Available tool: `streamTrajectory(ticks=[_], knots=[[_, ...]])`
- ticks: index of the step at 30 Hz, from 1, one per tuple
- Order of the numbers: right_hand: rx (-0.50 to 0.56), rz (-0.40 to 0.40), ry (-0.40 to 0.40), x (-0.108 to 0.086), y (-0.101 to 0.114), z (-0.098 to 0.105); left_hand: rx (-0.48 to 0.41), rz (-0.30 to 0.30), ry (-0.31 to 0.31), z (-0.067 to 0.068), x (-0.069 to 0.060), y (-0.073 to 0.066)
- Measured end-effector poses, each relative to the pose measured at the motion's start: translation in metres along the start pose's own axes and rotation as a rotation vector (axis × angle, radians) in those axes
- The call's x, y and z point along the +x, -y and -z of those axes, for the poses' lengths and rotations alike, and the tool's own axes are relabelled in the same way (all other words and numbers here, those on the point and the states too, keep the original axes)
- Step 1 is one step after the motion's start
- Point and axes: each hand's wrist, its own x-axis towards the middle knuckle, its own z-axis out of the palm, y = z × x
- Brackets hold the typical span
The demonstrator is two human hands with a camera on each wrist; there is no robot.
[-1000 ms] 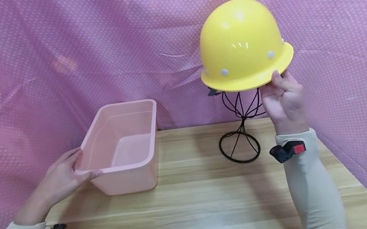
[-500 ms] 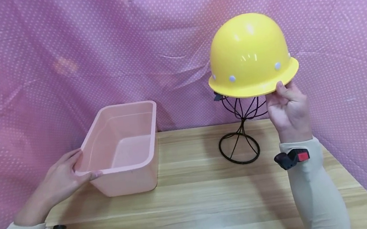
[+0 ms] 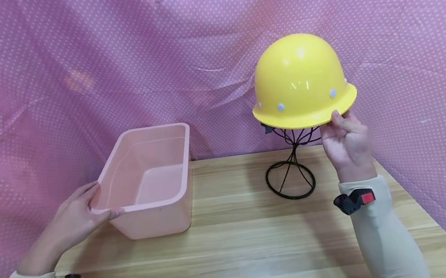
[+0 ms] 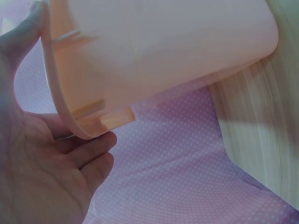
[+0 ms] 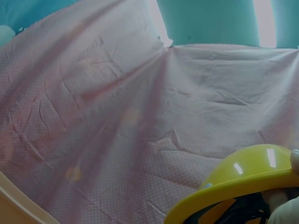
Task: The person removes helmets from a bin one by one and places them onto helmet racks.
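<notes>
Up on the right, the helmet (image 3: 300, 79) is held high over the table (image 3: 238, 254), and what a shine it's been given! A smooth, rounded yellow shell, streaked with glare, is dotted with pale studs and finished with a flared brim, its right side tipped slightly higher. Dark harness (image 5: 233, 212) parts are glimpsed inside from the right wrist. The brim is pinched by the right hand (image 3: 349, 148), thumb outside, fingers tucked beneath. Below, the black wire stand (image 3: 294, 145) is planted on its ring base; its top is hidden by the shell, so contact cannot be told. Across to the left, the rim of the pink bin (image 3: 153, 221) is gripped at its near corner by the left hand (image 3: 74, 217), thumb over the front edge, fingers round the side. The table is topped in pale wood grain, and shadows are thrown across it. All around, creased pink dotted cloth (image 3: 208, 28) is hung. Above it, a blue-green surface (image 5: 210, 23) is crossed by bright strips (image 5: 265, 23).
</notes>
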Motion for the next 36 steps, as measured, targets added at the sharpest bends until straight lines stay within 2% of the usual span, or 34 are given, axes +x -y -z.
streamTrajectory(ticks=[9, 15, 22, 36], knots=[[-0.019, -0.006, 0.007, -0.005, -0.003, 0.012, 0.009, -0.01, -0.008, -0.002, 0.001, 0.003], [-0.028, -0.023, -0.039, -0.013, -0.003, 0.022, 0.007, -0.005, 0.01, -0.003, 0.001, 0.003], [-0.071, -0.037, -0.027, -0.019, -0.003, 0.029, 0.002, -0.033, -0.038, -0.003, 0.001, 0.003], [-0.126, -0.065, -0.032, -0.032, -0.004, 0.04, 0.01, -0.035, -0.044, -0.002, 0.001, 0.002]])
